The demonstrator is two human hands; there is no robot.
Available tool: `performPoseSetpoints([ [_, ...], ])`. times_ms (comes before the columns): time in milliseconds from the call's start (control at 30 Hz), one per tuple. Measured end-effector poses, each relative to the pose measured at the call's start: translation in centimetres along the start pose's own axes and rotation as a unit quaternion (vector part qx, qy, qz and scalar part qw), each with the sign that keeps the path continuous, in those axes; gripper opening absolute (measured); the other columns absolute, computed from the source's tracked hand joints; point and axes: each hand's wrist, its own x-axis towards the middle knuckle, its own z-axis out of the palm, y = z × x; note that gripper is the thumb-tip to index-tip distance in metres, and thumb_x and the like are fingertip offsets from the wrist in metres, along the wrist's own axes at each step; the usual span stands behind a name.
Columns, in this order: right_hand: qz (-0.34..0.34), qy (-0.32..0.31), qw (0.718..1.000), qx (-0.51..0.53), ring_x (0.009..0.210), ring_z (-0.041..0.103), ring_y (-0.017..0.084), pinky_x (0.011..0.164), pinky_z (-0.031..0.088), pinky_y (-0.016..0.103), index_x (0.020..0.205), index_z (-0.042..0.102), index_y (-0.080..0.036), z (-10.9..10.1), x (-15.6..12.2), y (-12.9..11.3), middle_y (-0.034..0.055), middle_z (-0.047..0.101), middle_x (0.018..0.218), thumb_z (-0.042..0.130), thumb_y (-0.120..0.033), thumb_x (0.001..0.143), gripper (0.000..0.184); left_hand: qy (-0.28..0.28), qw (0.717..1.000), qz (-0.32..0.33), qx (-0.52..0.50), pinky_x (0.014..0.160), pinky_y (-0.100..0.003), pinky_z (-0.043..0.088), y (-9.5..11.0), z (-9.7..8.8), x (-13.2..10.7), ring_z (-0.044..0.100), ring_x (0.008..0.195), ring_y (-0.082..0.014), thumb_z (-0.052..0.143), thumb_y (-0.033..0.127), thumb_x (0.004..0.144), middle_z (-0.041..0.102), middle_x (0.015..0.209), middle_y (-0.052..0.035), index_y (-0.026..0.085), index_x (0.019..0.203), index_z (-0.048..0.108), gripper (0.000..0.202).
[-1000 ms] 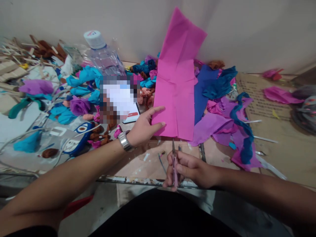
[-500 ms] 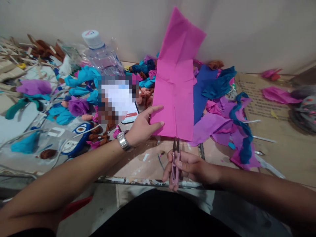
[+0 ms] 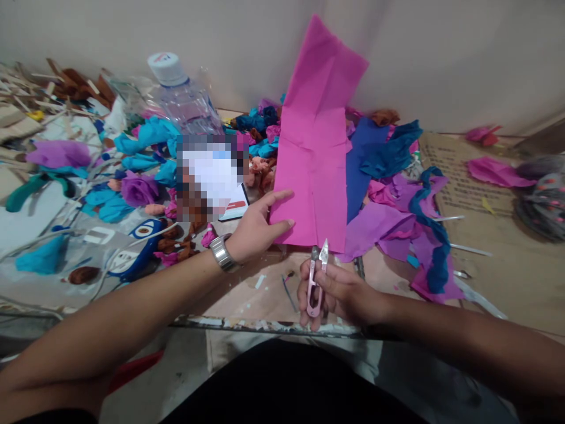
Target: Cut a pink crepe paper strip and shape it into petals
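A long pink paper sheet [image 3: 315, 147] lies on the table with its far end leaning up the wall. My left hand [image 3: 258, 227], a metal watch on its wrist, pinches the sheet's near left edge between thumb and fingers. Just below the sheet's near edge, my right hand [image 3: 335, 291] is wrapped round small pink thread snips [image 3: 316, 277]. The blades point up at the paper and stand slightly apart, their tips close under the edge.
Crumpled blue, purple and pink paper [image 3: 397, 194] lies right of the sheet. A plastic water bottle [image 3: 183, 97], paper flowers [image 3: 139, 188] and a phone [image 3: 233, 206] sit to the left, wooden sticks [image 3: 53, 88] at far left. Cardboard [image 3: 481, 194] covers the right side.
My right hand has lifted the snips toward the sheet's near edge and turned them, and the blades have parted a little. My left hand has kept its hold on the paper.
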Motion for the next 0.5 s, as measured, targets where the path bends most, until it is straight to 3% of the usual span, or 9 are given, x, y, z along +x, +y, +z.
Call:
performPoseSetpoints([
  [67, -0.01, 0.005, 1.0, -0.009, 0.083, 0.078, 0.02, 0.067, 0.064, 0.031, 0.121, 0.051, -0.021, 0.0, 0.03, -0.03, 0.0048, 0.072, 0.093, 0.063, -0.053, 0.103, 0.039, -0.002, 1.0, 0.001, -0.007, 0.129, -0.052, 0.036, 0.0, 0.05, -0.04, 0.055, 0.144, -0.0291, 0.077, 0.023, 0.082, 0.061, 0.153, -0.0111, 0.021, 0.141, 0.065, 0.06],
  [233, -0.003, -0.012, 1.0, 0.0, 0.093, 0.077, 0.021, 0.079, 0.065, 0.037, 0.152, 0.042, -0.021, 0.12, -0.17, -0.26, 0.0094, 0.069, 0.11, 0.057, -0.054, 0.105, 0.059, -0.003, 1.0, -0.001, -0.008, 0.129, -0.052, 0.036, 0.1, 0.02, -0.08, 0.055, 0.145, -0.0292, 0.078, 0.023, 0.082, 0.061, 0.153, -0.011, 0.021, 0.141, 0.065, 0.06],
  [500, 0.005, 0.001, 1.0, -0.014, 0.097, 0.077, 0.021, 0.087, 0.064, 0.039, 0.159, 0.041, -0.027, 0.11, -0.45, -0.17, 0.0042, 0.062, 0.106, 0.06, -0.052, 0.104, 0.063, -0.006, 1.0, -0.005, -0.028, 0.129, -0.052, 0.036, 0.27, 0.02, -0.16, 0.054, 0.145, -0.0294, 0.077, 0.023, 0.081, 0.06, 0.154, -0.0117, 0.019, 0.143, 0.063, 0.063],
])
